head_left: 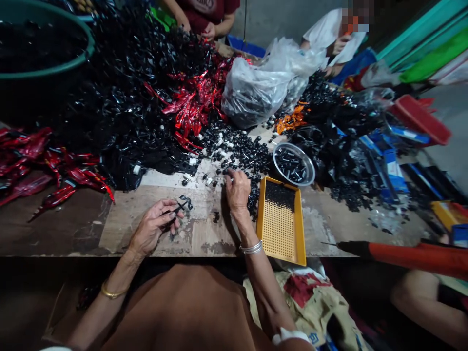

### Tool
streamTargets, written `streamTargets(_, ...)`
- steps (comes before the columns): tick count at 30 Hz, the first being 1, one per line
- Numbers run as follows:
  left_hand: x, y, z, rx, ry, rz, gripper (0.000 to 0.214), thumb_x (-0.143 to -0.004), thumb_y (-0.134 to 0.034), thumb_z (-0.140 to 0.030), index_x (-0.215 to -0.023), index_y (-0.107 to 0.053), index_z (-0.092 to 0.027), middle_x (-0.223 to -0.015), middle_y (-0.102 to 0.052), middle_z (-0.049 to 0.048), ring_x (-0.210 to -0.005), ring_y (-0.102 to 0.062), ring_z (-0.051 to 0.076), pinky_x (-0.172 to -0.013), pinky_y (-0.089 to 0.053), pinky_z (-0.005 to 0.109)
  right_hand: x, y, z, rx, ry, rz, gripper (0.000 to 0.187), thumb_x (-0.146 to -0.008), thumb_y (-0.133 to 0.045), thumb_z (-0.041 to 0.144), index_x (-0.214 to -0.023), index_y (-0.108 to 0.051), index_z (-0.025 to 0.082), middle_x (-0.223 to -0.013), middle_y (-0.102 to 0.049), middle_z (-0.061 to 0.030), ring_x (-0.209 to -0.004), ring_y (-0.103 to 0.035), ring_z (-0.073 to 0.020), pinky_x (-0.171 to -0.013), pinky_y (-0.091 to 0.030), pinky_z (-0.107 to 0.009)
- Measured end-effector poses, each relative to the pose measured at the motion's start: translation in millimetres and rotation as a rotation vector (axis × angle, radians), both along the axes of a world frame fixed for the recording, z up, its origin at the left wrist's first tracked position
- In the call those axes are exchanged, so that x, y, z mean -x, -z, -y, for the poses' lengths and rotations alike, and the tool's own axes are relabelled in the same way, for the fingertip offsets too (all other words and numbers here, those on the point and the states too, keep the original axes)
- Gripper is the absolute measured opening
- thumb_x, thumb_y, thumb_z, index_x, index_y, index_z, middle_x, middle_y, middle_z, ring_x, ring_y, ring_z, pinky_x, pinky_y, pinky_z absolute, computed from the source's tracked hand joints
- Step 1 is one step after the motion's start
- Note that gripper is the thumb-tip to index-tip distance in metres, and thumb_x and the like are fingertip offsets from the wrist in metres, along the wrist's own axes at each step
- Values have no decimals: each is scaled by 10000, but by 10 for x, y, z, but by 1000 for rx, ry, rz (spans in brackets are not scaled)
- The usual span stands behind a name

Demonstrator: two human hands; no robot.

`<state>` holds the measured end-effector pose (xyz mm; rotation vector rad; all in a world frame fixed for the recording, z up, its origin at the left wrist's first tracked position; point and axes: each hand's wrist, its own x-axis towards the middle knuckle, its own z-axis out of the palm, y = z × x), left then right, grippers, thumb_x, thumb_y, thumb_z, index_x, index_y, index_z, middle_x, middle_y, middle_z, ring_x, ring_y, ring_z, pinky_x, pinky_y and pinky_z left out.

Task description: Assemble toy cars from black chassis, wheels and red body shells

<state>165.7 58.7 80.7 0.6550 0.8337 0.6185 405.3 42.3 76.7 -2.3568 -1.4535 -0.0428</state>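
Note:
My left hand pinches a small black plastic part just above the worn wooden table. My right hand reaches forward, fingers curled down into a scatter of small black caps. To the right of that hand lies a yellow perforated tray, its far end filled with black pieces. Beyond the tray stands a round clear bowl holding more black pieces.
A huge heap of black plastic parts with red ones covers the far table. Clear bags sit behind. A green tub stands far left. Other people sit opposite and at right; an orange tool lies at right.

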Motion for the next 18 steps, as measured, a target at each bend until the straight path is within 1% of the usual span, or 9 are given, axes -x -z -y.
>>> streamTargets(2,13,11,-9,16,-11,25,398,-599,-792,-202,-928,-575,-144,-714,-694,41,-517,-604,126,-419,-472,199,-97,-25,-65,7,99,23,236,-901,-441,186,-1050,-624,168,-1008,-593,-138,-954,-511,-269,-802,-365,-379)
streamTargets(4,25,22,-18,34,-22,52,399,-600,-792,-193,-931,-575,-144,-721,-694,42,-526,-605,125,-431,-481,200,-146,-48,-131,65,147,49,201,-871,-494,187,-1016,-629,151,-1029,-583,-162,-970,-500,-291,-813,-357,-402)
streamTargets(6,34,35,-23,46,-30,73,407,-593,-798,-191,-928,-572,-144,-715,-693,41,-527,-604,125,-433,-482,198,-134,-65,-176,126,142,70,187,-847,-537,196,-1003,-624,138,-1052,-576,-175,-984,-491,-298,-829,-353,-412)
streamTargets(8,37,50,-26,49,-39,89,410,-591,-802,-196,-925,-570,-142,-713,-695,43,-529,-605,126,-434,-480,196,-86,-73,-194,171,115,84,177,-839,-542,189,-990,-618,134,-1051,-577,-172,-981,-490,-290,-841,-351,-413)
streamTargets(12,38,71,-33,55,-50,116,402,-599,-795,-200,-929,-573,-135,-719,-700,50,-523,-602,121,-432,-469,187,-13,-73,-178,196,76,89,148,-832,-518,152,-939,-619,146,-1016,-592,-148,-953,-497,-271,-859,-351,-422)
streamTargets(15,40,62,-37,60,-47,122,389,-599,-788,-189,-920,-575,-134,-713,-699,47,-516,-600,119,-426,-462,184,-36,-76,-137,127,57,35,130,-820,-532,150,-915,-621,148,-1007,-597,-146,-959,-501,-278,-856,-367,-434)
streamTargets(16,41,55,-36,59,-44,118,382,-599,-785,-188,-914,-576,-133,-710,-698,46,-512,-600,119,-423,-459,184,-55,-82,-111,70,49,5,122,-820,-539,159,-911,-620,152,-1004,-597,-143,-964,-504,-280,-853,-376,-435)
streamTargets(18,40,40,-30,50,-27,103,360,-602,-780,-192,-894,-578,-131,-698,-698,46,-498,-597,116,-409,-445,179,-92,-109,-31,-97,11,-74,107,-831,-542,190,-906,-615,169,-998,-597,-127,-975,-513,-274,-850,-400,-431)
